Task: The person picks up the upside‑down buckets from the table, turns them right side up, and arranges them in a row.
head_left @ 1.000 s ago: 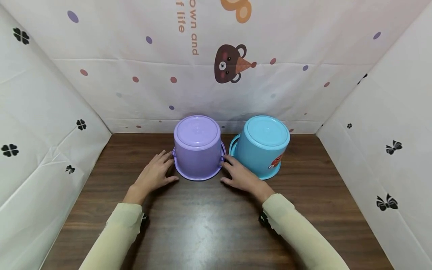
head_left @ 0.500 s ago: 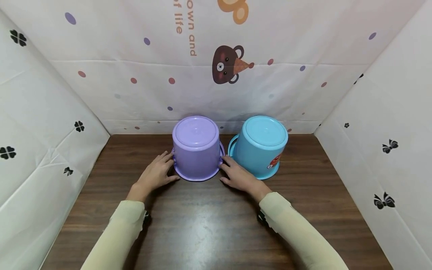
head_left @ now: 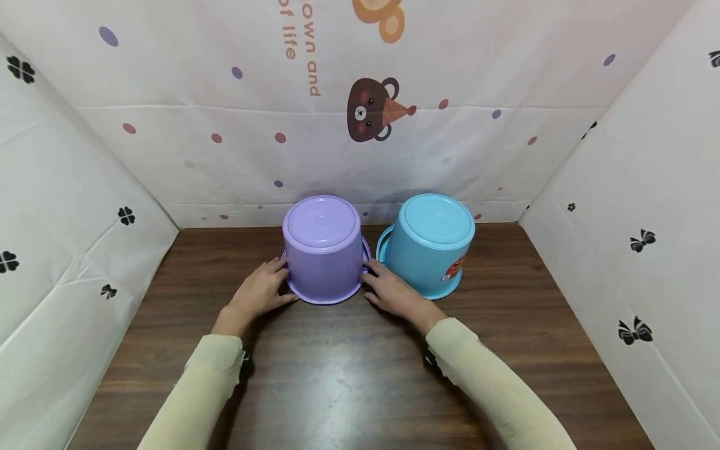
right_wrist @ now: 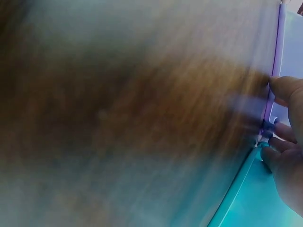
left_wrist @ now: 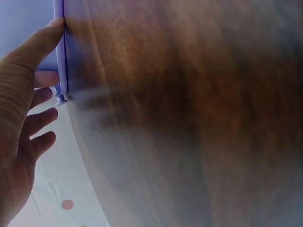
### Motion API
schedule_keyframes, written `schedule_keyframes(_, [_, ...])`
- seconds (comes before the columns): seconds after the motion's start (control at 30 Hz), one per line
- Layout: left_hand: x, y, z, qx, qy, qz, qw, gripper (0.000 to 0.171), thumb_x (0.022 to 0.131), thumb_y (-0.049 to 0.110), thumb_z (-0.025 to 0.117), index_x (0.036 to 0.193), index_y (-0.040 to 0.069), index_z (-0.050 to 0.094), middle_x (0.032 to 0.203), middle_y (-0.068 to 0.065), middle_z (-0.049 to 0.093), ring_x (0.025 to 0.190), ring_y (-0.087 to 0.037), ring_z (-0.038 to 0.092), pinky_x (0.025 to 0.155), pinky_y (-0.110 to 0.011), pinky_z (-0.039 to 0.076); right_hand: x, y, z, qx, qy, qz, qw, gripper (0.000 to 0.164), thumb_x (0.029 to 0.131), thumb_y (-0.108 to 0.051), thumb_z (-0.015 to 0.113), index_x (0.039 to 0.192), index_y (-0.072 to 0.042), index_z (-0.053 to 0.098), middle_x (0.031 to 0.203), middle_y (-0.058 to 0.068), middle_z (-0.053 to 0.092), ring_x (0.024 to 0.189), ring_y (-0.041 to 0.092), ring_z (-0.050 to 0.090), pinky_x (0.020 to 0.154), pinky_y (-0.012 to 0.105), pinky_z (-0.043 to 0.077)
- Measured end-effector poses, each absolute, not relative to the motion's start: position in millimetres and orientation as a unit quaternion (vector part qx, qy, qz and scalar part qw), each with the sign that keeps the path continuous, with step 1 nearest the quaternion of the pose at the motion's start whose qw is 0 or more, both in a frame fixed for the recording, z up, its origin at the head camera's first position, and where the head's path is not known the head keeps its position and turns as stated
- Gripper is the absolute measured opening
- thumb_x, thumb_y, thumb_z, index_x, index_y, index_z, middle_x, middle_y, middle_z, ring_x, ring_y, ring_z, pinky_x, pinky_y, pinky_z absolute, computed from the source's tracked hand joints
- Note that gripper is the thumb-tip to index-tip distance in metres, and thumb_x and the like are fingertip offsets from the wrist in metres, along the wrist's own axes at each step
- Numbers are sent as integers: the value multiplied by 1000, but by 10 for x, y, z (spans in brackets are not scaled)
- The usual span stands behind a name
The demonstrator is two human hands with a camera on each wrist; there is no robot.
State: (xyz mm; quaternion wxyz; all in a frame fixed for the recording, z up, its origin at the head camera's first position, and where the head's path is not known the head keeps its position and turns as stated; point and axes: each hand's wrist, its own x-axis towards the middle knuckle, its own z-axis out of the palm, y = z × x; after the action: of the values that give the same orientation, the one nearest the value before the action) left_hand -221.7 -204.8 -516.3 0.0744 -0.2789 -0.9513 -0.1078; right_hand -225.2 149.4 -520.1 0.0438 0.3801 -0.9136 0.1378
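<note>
An upside-down purple bucket (head_left: 323,262) stands on the wooden table, its rim down. At its left side rests my left hand (head_left: 259,290), thumb and fingers spread along the rim. In the left wrist view the thumb tip lies on the purple rim (left_wrist: 60,52), while the outer fingers are bent loosely beside the handle joint. My right hand (head_left: 396,294) touches the opposite side, its thumb on the rim (right_wrist: 277,42) in the right wrist view. That hand lies between the purple bucket and an upside-down light blue bucket (head_left: 430,262), overlapping the blue one in the head view.
The brown wooden table (head_left: 332,387) is bounded by a patterned back wall sheet (head_left: 225,169) and by white sheets on the left (head_left: 50,187) and right (head_left: 635,181). The blue bucket's handle (head_left: 382,244) sits on its left side, facing the purple bucket.
The whole head view has shifted slightly left. Both hands stay at the sides of the purple bucket, and neither bucket visibly moves on the table.
</note>
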Motion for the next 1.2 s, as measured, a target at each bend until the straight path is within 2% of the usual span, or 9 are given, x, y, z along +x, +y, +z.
schedule_keyframes(0.17, [-2224,-2034,-5183,-280,-949,-130,64,70,80,37,89,126,-10,66,146,-32,55,134,-48,55,111,-60,46,-2257,1478,-5215,394,-904,147,76,25,94,-14,75,117,-6,68,143,27,54,136,41,53,112,50,49])
schedule_keyframes(0.33, [-2224,-2019,-5192,-290,-942,-158,66,68,79,33,90,124,-11,65,145,-33,54,133,-48,56,105,-55,53,-2246,1460,-5198,385,-908,144,78,24,93,-14,77,114,-6,69,140,26,56,132,40,56,108,49,52])
schedule_keyframes(0.53, [-2214,-1995,-5188,-288,-942,-158,72,68,76,36,92,118,-10,66,144,-34,54,134,-52,53,108,-61,48,-2243,1427,-5189,375,-915,135,69,23,93,-14,76,113,-6,68,139,26,56,130,38,57,105,47,53])
schedule_keyframes(1.03, [-2200,-1976,-5177,-276,-944,-166,71,64,75,38,93,113,-7,67,147,-32,53,135,-52,53,107,-56,51,-2218,1392,-5235,371,-912,148,93,24,91,-11,78,110,-3,65,141,31,53,134,45,54,110,52,50])
schedule_keyframes(1.2, [-2179,-1974,-5154,-277,-945,-159,78,63,74,38,94,109,-7,67,148,-31,52,136,-50,52,105,-54,52,-2206,1384,-5245,367,-914,149,88,26,91,-9,78,110,-1,63,144,34,51,137,52,49,115,57,43])
